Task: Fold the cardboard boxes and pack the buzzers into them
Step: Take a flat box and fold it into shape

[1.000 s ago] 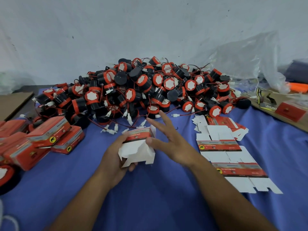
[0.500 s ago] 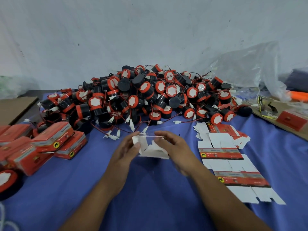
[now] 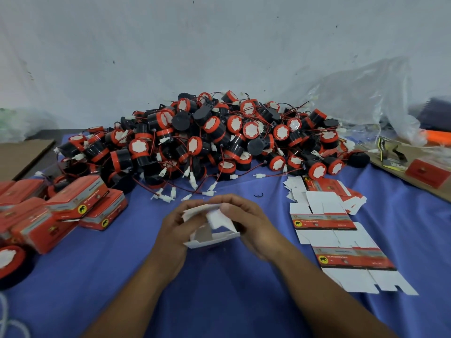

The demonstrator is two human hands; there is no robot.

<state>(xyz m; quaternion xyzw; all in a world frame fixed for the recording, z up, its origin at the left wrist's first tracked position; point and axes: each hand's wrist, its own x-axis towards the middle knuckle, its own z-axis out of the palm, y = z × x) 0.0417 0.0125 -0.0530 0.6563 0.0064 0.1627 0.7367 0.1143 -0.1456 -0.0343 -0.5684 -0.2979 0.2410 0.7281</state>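
Observation:
A small cardboard box (image 3: pixel 211 228), white inside and half folded, is held over the blue cloth between both hands. My left hand (image 3: pixel 174 225) grips its left side. My right hand (image 3: pixel 246 222) grips the right side, thumb pressing a white flap. A big heap of black-and-red buzzers (image 3: pixel 219 140) with red wires and white plugs lies just beyond my hands. Flat unfolded boxes (image 3: pixel 327 225) lie in a row at the right. Several closed red boxes (image 3: pixel 73 203) are stacked at the left.
Blue cloth (image 3: pixel 219 289) covers the table. One buzzer (image 3: pixel 9 262) lies at the left edge. A clear plastic bag (image 3: pixel 361 101) and a cardboard sheet (image 3: pixel 419 176) with a red box are at the back right. Brown cardboard (image 3: pixel 22 154) lies far left.
Both hands have closed on the box. The right hand, open above it a second ago, now grips it, and the flaps are folded further in.

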